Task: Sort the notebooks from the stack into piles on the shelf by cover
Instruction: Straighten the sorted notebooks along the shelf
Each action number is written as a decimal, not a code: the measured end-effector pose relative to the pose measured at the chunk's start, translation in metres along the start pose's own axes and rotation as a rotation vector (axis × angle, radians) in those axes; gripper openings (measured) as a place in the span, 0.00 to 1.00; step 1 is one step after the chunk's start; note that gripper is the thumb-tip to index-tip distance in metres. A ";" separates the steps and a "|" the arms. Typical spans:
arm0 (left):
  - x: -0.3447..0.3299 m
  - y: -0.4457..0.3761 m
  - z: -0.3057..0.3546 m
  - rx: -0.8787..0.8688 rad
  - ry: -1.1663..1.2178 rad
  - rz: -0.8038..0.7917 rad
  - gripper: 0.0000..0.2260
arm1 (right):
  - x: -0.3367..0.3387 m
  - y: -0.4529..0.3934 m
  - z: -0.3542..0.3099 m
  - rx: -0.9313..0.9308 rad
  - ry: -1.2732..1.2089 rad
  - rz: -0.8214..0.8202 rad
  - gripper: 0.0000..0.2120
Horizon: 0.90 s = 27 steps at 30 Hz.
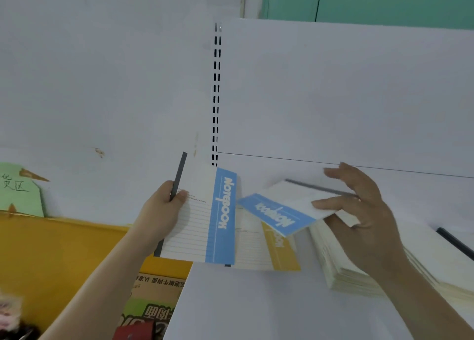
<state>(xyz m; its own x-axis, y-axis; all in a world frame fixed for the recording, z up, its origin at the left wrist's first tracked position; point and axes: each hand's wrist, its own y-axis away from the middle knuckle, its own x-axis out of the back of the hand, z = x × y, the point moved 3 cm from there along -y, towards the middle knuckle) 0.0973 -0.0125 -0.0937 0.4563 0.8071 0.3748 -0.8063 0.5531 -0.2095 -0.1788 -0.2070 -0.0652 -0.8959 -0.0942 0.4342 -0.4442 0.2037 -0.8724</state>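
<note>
My left hand [168, 206] grips a blue-banded notebook [202, 216] by its dark spine, holding it upright over the shelf's left end. My right hand [359, 211] holds a second blue-banded notebook [284, 209] tilted in the air, thumb on its cover and fingers spread above. Beneath these two, a yellow-banded notebook [272, 247] lies flat on the white shelf [256, 309]. The stack of notebooks [384, 262] rests on the shelf at the right, partly hidden behind my right hand and forearm.
A slotted upright [216, 96] runs up the white back panel. A yellow bin [51, 250] sits to the left, below the shelf edge. Cardboard boxes [154, 301] with printed text lie under it. A green paper sign [20, 191] hangs at far left.
</note>
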 end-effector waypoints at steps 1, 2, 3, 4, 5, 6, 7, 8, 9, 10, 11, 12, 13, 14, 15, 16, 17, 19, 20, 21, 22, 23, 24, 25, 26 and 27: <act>0.002 -0.001 0.001 -0.002 0.009 0.007 0.08 | 0.003 0.000 -0.001 -0.048 -0.069 0.015 0.06; 0.003 -0.002 0.002 -0.004 0.016 0.012 0.08 | 0.005 0.001 -0.002 -0.080 -0.116 0.037 0.06; 0.005 -0.002 0.003 -0.003 0.020 0.016 0.08 | 0.005 0.003 -0.002 -0.102 -0.148 0.057 0.08; 0.006 -0.002 0.003 0.002 0.028 0.014 0.08 | 0.005 0.004 -0.003 -0.121 -0.184 0.072 0.09; 0.006 -0.002 0.004 0.007 0.055 -0.001 0.08 | 0.002 0.005 -0.003 -0.132 -0.234 0.075 0.11; 0.005 0.000 0.004 0.021 0.110 -0.039 0.08 | -0.003 0.006 -0.004 -0.132 -0.293 0.057 0.13; 0.003 0.002 0.006 0.038 0.188 -0.095 0.09 | -0.009 0.008 -0.006 -0.127 -0.345 0.015 0.13; 0.000 0.004 0.008 0.054 0.279 -0.151 0.10 | -0.016 0.009 -0.007 -0.122 -0.380 -0.043 0.13; -0.002 0.008 0.010 0.079 0.361 -0.197 0.12 | -0.022 0.011 -0.008 -0.118 -0.399 -0.109 0.12; -0.004 0.012 0.012 0.117 0.423 -0.235 0.14 | -0.028 0.013 -0.009 -0.124 -0.407 -0.168 0.12; -0.006 0.016 0.014 0.150 0.455 -0.273 0.16 | -0.033 0.015 -0.007 -0.149 -0.417 -0.218 0.12; -0.008 0.018 0.014 0.160 0.461 -0.319 0.16 | -0.036 0.017 -0.004 -0.190 -0.432 -0.262 0.14; -0.010 0.019 0.014 0.149 0.453 -0.372 0.16 | -0.039 0.019 0.000 -0.235 -0.453 -0.304 0.15; -0.012 0.021 0.012 0.125 0.436 -0.422 0.14 | -0.042 0.020 0.005 -0.271 -0.477 -0.338 0.14; -0.014 0.022 0.011 0.101 0.418 -0.461 0.14 | -0.043 0.020 0.008 -0.292 -0.475 -0.348 0.13; -0.016 0.023 0.009 0.083 0.408 -0.474 0.14 | -0.044 0.019 0.011 -0.304 -0.433 -0.322 0.14; -0.017 0.023 0.008 0.070 0.408 -0.454 0.13 | -0.045 0.018 0.014 -0.339 -0.366 -0.279 0.16; -0.016 0.023 0.007 0.055 0.473 -0.353 0.12 | -0.047 0.020 0.018 -0.551 -0.359 -0.154 0.18; -0.015 0.023 0.006 0.059 0.528 -0.293 0.12 | -0.047 0.023 0.016 -0.699 -0.458 -0.056 0.16; -0.013 0.022 0.005 0.065 0.578 -0.234 0.12 | -0.050 0.027 0.013 -0.848 -0.568 0.031 0.15; -0.013 0.021 0.003 0.065 0.618 -0.180 0.12 | -0.053 0.030 0.007 -0.971 -0.671 0.079 0.14; -0.013 0.020 0.002 0.060 0.645 -0.140 0.12 | -0.057 0.033 0.000 -1.062 -0.722 0.050 0.14; -0.015 0.021 0.002 0.052 0.660 -0.113 0.12 | -0.063 0.036 -0.008 -1.124 -0.726 -0.037 0.15; -0.017 0.023 0.003 0.047 0.670 -0.100 0.11 | -0.070 0.040 -0.016 -1.154 -0.718 -0.134 0.16; -0.021 0.026 0.004 0.044 0.676 -0.100 0.11 | -0.077 0.043 -0.024 -1.160 -0.708 -0.192 0.16; -0.025 0.028 0.005 0.044 0.679 -0.110 0.10 | -0.083 0.045 -0.029 -1.145 -0.705 -0.190 0.15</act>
<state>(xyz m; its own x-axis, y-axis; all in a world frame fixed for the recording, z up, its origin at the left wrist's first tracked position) 0.0611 -0.0179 -0.1043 0.6594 0.7053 -0.2604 -0.7499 0.6418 -0.1604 -0.1246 -0.1617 -0.1336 -0.7881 -0.6153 0.0187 -0.6152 0.7883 0.0115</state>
